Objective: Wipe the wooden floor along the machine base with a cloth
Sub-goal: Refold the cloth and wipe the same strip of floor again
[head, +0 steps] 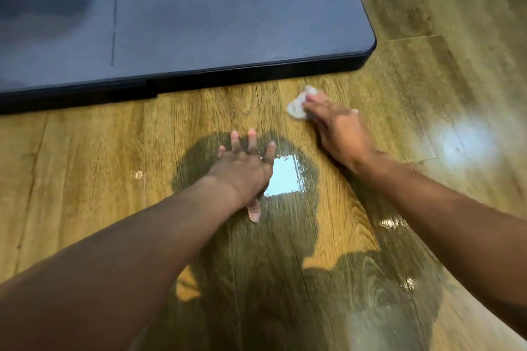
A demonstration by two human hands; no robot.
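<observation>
At the bottom of the frame, two bare forearms reach forward from the lower left and lower right corners over a glossy wooden floor (85, 151). Between them lies a dark shadow (256, 279) of a head and shoulders, cast on the boards.

A little further out, near the centre of the frame, the left hand (242, 171) rests flat on the floor, palm down, with its fingers straight and spread apart and holding nothing. Just right of it a bright rectangular reflection (285, 177) shines on the wood.

Further on, right of centre, the right hand (339, 128) presses down on a small crumpled white cloth (298, 107). Its fingers bend over the wad and grip it, and the cloth pokes out beyond the fingertips. This area is blurred.

The cloth lies on the floor near the front edge of the machine base (199, 23) and apart from it. This flat, dark blue-grey slab with a black rim and a rounded corner fills the upper left and upper centre of the frame.
</observation>
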